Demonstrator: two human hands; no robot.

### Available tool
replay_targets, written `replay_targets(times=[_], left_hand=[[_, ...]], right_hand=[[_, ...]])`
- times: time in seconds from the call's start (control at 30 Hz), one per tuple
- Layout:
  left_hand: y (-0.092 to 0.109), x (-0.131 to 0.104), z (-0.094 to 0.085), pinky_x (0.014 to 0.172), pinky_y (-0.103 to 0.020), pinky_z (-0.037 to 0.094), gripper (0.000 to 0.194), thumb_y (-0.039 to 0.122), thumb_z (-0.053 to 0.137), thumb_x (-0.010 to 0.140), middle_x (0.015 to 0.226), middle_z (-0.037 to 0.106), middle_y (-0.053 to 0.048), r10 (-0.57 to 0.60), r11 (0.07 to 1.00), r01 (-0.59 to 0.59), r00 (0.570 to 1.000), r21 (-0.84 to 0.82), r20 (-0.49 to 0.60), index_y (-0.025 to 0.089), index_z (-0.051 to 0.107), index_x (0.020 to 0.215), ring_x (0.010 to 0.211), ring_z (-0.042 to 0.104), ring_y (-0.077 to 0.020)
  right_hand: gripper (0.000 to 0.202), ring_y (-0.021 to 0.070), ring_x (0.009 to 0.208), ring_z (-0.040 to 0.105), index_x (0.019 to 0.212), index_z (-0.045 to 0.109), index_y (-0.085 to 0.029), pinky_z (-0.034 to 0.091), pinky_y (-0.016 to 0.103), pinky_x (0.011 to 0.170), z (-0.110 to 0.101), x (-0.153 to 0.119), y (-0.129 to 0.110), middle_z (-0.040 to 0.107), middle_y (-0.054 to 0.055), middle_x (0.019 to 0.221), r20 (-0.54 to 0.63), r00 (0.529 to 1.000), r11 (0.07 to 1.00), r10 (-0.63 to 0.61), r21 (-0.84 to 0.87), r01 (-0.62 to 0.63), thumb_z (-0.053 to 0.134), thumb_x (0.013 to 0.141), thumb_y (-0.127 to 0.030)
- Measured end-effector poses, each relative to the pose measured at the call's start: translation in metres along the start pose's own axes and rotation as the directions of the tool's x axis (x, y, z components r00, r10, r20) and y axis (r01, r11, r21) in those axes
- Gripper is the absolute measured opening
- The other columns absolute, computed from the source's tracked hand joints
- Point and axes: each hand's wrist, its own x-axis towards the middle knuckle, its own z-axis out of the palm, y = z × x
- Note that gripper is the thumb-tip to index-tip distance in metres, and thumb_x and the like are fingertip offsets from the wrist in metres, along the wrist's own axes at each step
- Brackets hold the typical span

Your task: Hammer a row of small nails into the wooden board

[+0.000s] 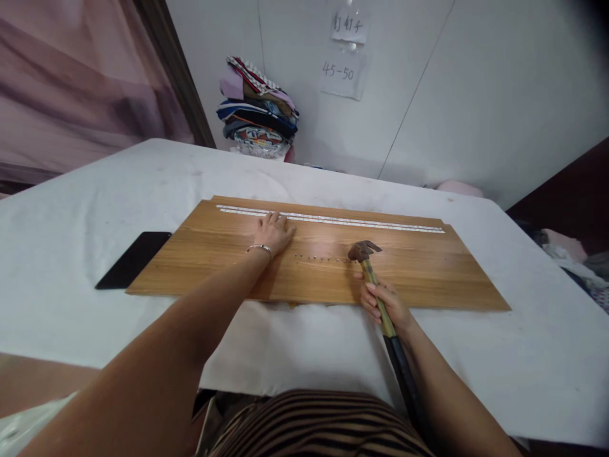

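My right hand (384, 303) is wrapped round the wooden part of a claw hammer's handle. The claw hammer (388, 327) has a rusty head over the middle of the board and a black lower grip pointing back toward me. A wooden board (204, 260) lies flat in front of me. Several small nails (321, 259) stand in a row on it, running up to the hammer head, which hides the row's right end. My left hand (273, 235), with a bracelet at the wrist, rests with fingers spread on the board. Its fingertips reach the white marked strips (333, 219) along the far side.
Under the board is a table with a white cloth (537, 355). A flat black object (136, 260) lies by the board's left edge. Folded clothes (259, 111) are stacked beyond the table against the wall, where paper notes (341, 75) hang. A pink curtain (85, 76) hangs at left.
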Motion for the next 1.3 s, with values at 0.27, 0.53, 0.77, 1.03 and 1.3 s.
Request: replay_targets(times=[0.27, 0.53, 0.77, 1.03, 1.3], left_hand=[[-0.0024, 0.0025, 0.0035, 0.119, -0.051, 0.029, 0.053, 0.05, 0.039, 0.099, 0.156, 0.051, -0.013, -0.008, 1.0, 0.008, 1.0, 0.006, 0.007, 0.022, 0.061, 0.137, 0.147, 0.038, -0.0316], [0.0005, -0.0001, -0.0004, 0.118, -0.05, 0.031, 0.051, 0.049, 0.039, 0.099, 0.155, 0.053, -0.014, -0.001, 1.0, 0.001, 1.0, 0.019, -0.001, 0.021, 0.062, 0.135, 0.145, 0.041, -0.0308], [0.0009, 0.0001, -0.0007, 0.118, -0.049, 0.031, 0.051, 0.049, 0.038, 0.1, 0.155, 0.052, -0.013, -0.005, 0.999, 0.005, 1.0, 0.053, 0.007, 0.021, 0.062, 0.135, 0.145, 0.041, -0.0302], [-0.0003, 0.0002, 0.001, 0.119, -0.049, 0.03, 0.053, 0.049, 0.035, 0.1, 0.155, 0.052, -0.012, -0.005, 0.999, 0.005, 1.0, 0.043, 0.005, 0.021, 0.06, 0.138, 0.146, 0.04, -0.0304], [0.0002, -0.0003, -0.0002, 0.118, -0.049, 0.031, 0.054, 0.051, 0.037, 0.1, 0.156, 0.051, -0.013, -0.004, 0.999, 0.004, 1.0, 0.046, 0.004, 0.021, 0.061, 0.137, 0.147, 0.039, -0.0307]], right_hand=[[0.038, 0.0066, 0.035, 0.03, 0.111, 0.063, -0.02, 0.029, 0.018, 0.03, 0.0001, -0.0006, 0.0004, 0.044, -0.011, 0.055, 0.0, 1.0, 1.0, 0.002, 0.005, -0.002, 0.075, 0.082, -0.042], [0.04, 0.0064, 0.035, 0.031, 0.111, 0.063, -0.019, 0.029, 0.017, 0.029, -0.001, 0.0002, 0.0014, 0.045, -0.01, 0.056, -0.003, 1.0, 1.0, 0.022, -0.001, -0.022, 0.076, 0.082, -0.043], [0.043, 0.0058, 0.034, 0.031, 0.111, 0.063, -0.019, 0.029, 0.016, 0.029, -0.0006, 0.0014, 0.0019, 0.046, -0.011, 0.055, -0.003, 1.0, 1.0, 0.018, 0.001, -0.018, 0.078, 0.08, -0.045], [0.039, 0.006, 0.034, 0.031, 0.111, 0.062, -0.02, 0.029, 0.016, 0.029, 0.0003, 0.0006, 0.0008, 0.046, -0.011, 0.055, 0.005, 1.0, 1.0, 0.007, 0.002, -0.007, 0.076, 0.082, -0.042], [0.04, 0.006, 0.034, 0.031, 0.111, 0.063, -0.019, 0.029, 0.017, 0.028, -0.0018, 0.0015, 0.0031, 0.046, -0.011, 0.055, 0.005, 1.0, 1.0, 0.022, 0.003, -0.022, 0.076, 0.081, -0.043]])
